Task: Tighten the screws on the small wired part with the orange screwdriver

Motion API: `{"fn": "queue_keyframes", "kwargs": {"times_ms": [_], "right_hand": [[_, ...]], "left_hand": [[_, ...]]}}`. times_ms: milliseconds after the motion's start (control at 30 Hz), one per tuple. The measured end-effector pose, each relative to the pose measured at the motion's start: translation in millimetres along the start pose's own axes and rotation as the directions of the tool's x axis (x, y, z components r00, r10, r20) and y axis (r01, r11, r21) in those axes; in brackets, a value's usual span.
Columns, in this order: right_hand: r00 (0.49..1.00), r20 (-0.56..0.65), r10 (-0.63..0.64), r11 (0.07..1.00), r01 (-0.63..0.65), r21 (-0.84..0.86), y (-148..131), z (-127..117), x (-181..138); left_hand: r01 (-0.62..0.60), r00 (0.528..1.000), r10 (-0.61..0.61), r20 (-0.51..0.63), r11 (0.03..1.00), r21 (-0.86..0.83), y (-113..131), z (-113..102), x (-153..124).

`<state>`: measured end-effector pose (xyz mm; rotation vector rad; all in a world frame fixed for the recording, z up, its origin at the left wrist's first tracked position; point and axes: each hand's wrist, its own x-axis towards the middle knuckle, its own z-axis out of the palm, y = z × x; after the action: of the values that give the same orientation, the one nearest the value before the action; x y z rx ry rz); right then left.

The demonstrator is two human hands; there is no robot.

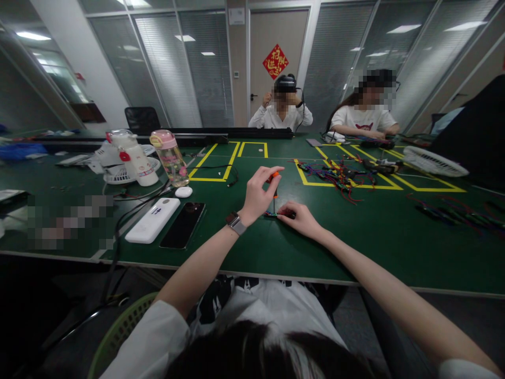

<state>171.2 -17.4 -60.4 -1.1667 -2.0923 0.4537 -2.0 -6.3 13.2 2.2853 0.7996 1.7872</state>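
My left hand, with a watch on its wrist, is closed round the orange and black handle of a screwdriver. The tool stands upright, its thin shaft pointing down at a small green circuit board on the table. Low beside the board, my right hand presses its fingertips against the board's right end. A dark part shows under those fingers, too hidden to name. Whether the screwdriver's tip sits in a screw is too small to make out.
Left of my arms lie a phone, a white power bank and an earphone case. Bottles and a small white fan stand behind them. Wired boards lie in a heap to the right. Two people sit across the table.
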Motion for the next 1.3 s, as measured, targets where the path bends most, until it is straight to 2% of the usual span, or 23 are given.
{"fn": "queue_keyframes", "kwargs": {"times_ms": [300, 533, 733, 900, 1000, 1300], "right_hand": [[1.000, -0.019, 0.016, 1.000, -0.016, -0.016, 0.7, 2.9, -0.4], [0.998, -0.054, 0.023, 1.000, -0.022, 0.010, -1.6, 4.8, -1.3], [0.998, -0.062, 0.019, 1.000, -0.018, 0.021, -1.7, 6.2, -1.4], [0.998, -0.063, 0.021, 1.000, -0.020, 0.023, -2.9, 5.9, -1.3], [0.998, -0.064, 0.021, 1.000, -0.019, 0.024, -2.6, 5.9, -1.5], [0.999, -0.037, 0.011, 0.999, -0.010, 0.041, -0.9, 4.8, -0.5]], "left_hand": [[0.003, 1.000, -0.003, 0.004, 1.000, 0.007, 0.1, 0.1, -1.2], [0.011, 0.995, -0.008, 0.096, 1.000, -0.025, 0.0, 0.4, -1.2], [0.044, 0.998, -0.043, 0.048, 0.999, -0.024, 0.4, 3.6, 2.8], [0.069, 0.997, -0.068, -0.036, 0.997, 0.028, -1.7, 5.5, 2.9], [0.073, 0.997, -0.071, -0.043, 0.996, 0.046, -2.2, 5.0, 1.9], [0.037, 0.995, -0.035, 0.093, 0.999, -0.019, -3.4, 1.0, 4.1]]}}
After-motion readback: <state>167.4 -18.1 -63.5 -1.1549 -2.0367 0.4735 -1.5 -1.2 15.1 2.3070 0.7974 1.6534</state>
